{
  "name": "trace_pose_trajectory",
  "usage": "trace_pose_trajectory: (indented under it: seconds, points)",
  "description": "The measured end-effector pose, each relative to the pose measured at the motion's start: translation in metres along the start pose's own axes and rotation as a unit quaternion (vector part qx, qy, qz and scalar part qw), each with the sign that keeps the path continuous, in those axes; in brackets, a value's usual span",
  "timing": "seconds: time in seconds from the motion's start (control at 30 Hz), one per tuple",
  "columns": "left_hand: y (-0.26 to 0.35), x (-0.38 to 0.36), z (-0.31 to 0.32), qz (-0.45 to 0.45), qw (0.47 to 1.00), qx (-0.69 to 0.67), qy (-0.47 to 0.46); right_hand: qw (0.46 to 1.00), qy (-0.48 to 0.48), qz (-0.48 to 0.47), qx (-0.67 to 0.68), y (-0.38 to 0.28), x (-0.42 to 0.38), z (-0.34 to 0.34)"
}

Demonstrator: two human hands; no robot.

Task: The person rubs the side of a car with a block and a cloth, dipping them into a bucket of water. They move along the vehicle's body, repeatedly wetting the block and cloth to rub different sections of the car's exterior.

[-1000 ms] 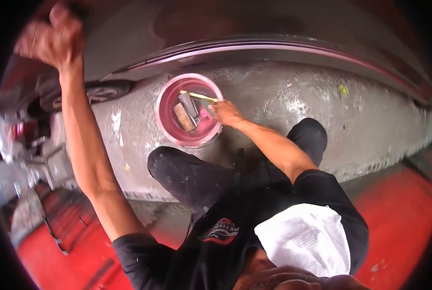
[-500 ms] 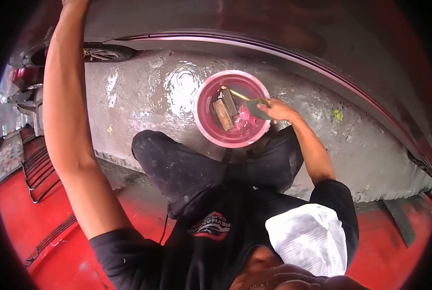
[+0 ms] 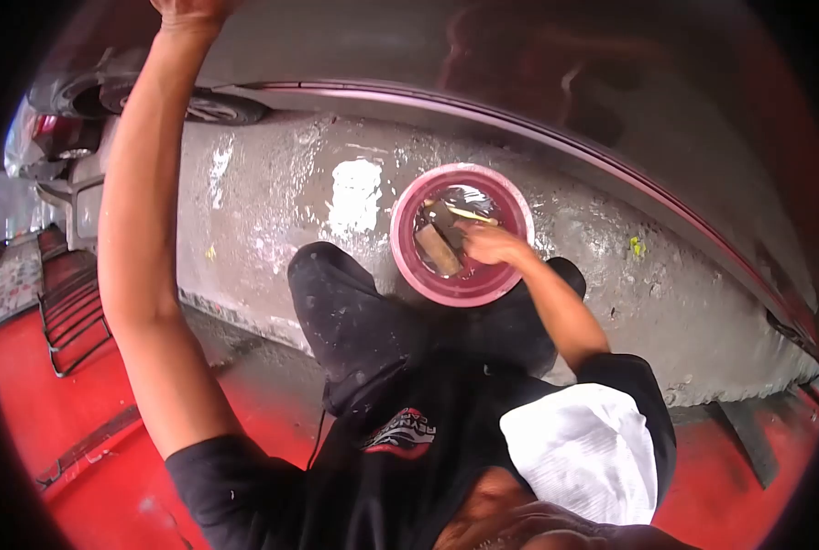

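Note:
Between my knees stands a round pink plastic bucket [image 3: 409, 280] with water in it. My right hand [image 3: 488, 244] reaches into the bucket, its fingers pointing down toward the blocks; the fingertips are blurred and I cannot make out what they hold. A tan rectangular block [image 3: 439, 251] lies tilted in the bucket, beside a darker block [image 3: 442, 218]. A thin pale stick [image 3: 473, 215] lies just beyond my fingers. My left hand [image 3: 194, 7] is raised at the top edge, against or close to the dark car body [image 3: 354, 41]; its fingers are mostly out of view.
The car's lower sill [image 3: 483, 115] runs just past the bucket, with a wheel [image 3: 221, 107] at the left. Wet grey concrete [image 3: 272, 174] lies around me. A black metal rack [image 3: 75, 316] lies on the red floor [image 3: 24, 394]. White cloth [image 3: 583, 449] hangs over my shoulder.
My right hand has moved from the bucket's right rim down into it; the dark flat piece it held no longer shows. The pink object has gone from sight. My left hand appears lower in view.

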State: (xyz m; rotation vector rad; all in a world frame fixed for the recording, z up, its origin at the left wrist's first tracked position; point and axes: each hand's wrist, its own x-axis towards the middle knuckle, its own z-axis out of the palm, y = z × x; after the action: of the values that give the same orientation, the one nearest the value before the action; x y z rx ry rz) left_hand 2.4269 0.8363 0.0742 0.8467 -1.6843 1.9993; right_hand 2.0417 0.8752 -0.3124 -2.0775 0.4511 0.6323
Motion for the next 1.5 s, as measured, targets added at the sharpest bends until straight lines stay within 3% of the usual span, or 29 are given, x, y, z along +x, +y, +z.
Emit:
trace_pose_trajectory:
  seconds: [0.1,0.13,0.17,0.2,0.4,0.57,0.63,0.67,0.7,0.73,0.77,0.8,0.83,0.9,0.93,1.0,1.03,1.07,1.1,1.13,1.17,1.2,1.23,1.3,1.33,1.37,1.4,1.47,1.5]
  points:
    - [0.004,0.004,0.001,-0.044,0.999,0.010,-0.015,0.966,0.050,0.074,0.241,0.071,0.099,0.064]
    - [0.015,0.008,-0.004,-0.093,0.995,-0.029,-0.029,0.920,0.127,0.169,0.330,0.141,0.165,0.132]
    - [0.028,0.012,-0.011,-0.138,0.987,-0.075,-0.040,0.778,0.170,0.135,0.589,0.110,0.136,0.127]
    - [0.031,0.018,-0.012,-0.137,0.987,-0.069,-0.040,0.748,0.199,0.133,0.619,0.104,0.137,0.132]
    - [0.034,0.024,-0.026,-0.145,0.986,-0.039,-0.068,0.784,0.391,0.227,0.426,0.050,0.116,0.129]
    - [0.036,0.026,-0.025,-0.168,0.983,-0.051,-0.051,0.724,0.506,0.297,0.363,0.024,0.064,0.096]
    - [0.037,0.027,-0.022,-0.179,0.982,-0.053,-0.039,0.655,0.388,0.097,0.642,0.036,0.031,0.058]
    - [0.038,0.027,-0.022,-0.195,0.979,-0.047,-0.037,0.541,0.375,0.067,0.750,0.000,-0.028,0.028]
    - [0.041,0.026,-0.021,-0.211,0.976,-0.041,-0.038,0.502,0.398,0.033,0.767,0.029,-0.039,0.015]
    - [0.042,0.030,-0.023,-0.230,0.972,-0.040,-0.031,0.509,0.410,-0.121,0.747,0.035,-0.083,-0.004]
    - [0.044,0.030,-0.025,-0.233,0.971,-0.049,-0.025,0.431,0.522,-0.101,0.729,0.027,-0.128,-0.034]
    - [0.045,0.029,-0.025,-0.259,0.965,-0.030,-0.033,0.386,0.592,-0.170,0.686,0.016,-0.182,-0.066]
    - [0.047,0.028,-0.024,-0.283,0.958,-0.014,-0.040,0.377,0.690,-0.221,0.577,-0.003,-0.238,-0.096]
    - [0.048,0.025,-0.022,-0.285,0.958,-0.026,-0.030,0.316,0.863,-0.216,0.329,-0.008,-0.332,-0.152]
    - [0.047,0.022,-0.018,-0.296,0.954,-0.033,-0.024,0.256,0.928,-0.121,0.240,-0.011,-0.373,-0.183]
    - [0.048,0.024,-0.017,-0.310,0.950,-0.040,-0.014,0.191,0.968,0.095,-0.130,-0.017,-0.444,-0.234]
    - [0.048,0.024,-0.015,-0.310,0.950,-0.041,-0.014,0.118,0.972,0.125,-0.157,-0.032,-0.463,-0.264]
    - [0.047,0.023,-0.014,-0.309,0.950,-0.044,-0.014,0.078,0.962,0.147,-0.216,-0.041,-0.475,-0.288]
    - [0.046,0.020,-0.015,-0.309,0.950,-0.047,-0.016,0.046,0.813,0.276,-0.511,0.002,-0.492,-0.318]
    - [0.046,0.019,-0.016,-0.309,0.950,-0.046,-0.019,0.217,0.840,0.296,-0.399,-0.017,-0.477,-0.339]
    - [0.047,0.019,-0.017,-0.308,0.950,-0.043,-0.027,0.145,0.879,0.259,-0.372,-0.027,-0.433,-0.370]
    - [0.047,0.019,-0.017,-0.306,0.951,-0.038,-0.036,0.178,0.930,0.129,-0.293,-0.120,-0.376,-0.342]
    - [0.044,0.016,-0.017,-0.304,0.951,-0.033,-0.035,0.241,0.871,0.187,-0.386,-0.161,-0.323,-0.331]
    - [0.033,0.009,-0.021,-0.168,0.979,-0.071,-0.092,0.402,0.848,-0.061,-0.339,-0.260,-0.224,-0.297]
    - [0.032,0.013,-0.029,-0.164,0.979,-0.071,-0.098,0.365,0.796,-0.091,-0.475,-0.278,-0.170,-0.306]
    - [0.034,0.018,-0.032,-0.104,0.976,-0.161,-0.108,0.380,0.773,-0.156,-0.484,-0.304,-0.158,-0.305]
    - [0.035,0.023,-0.031,-0.044,0.961,-0.248,-0.114,0.380,0.771,-0.160,-0.486,-0.298,-0.164,-0.310]
    - [0.025,0.025,-0.032,-0.062,0.975,-0.180,-0.116,0.434,0.712,-0.217,-0.508,-0.260,-0.188,-0.315]
    - [0.007,0.027,-0.031,-0.068,0.986,-0.108,-0.109,0.431,0.746,-0.181,-0.475,-0.234,-0.230,-0.309]
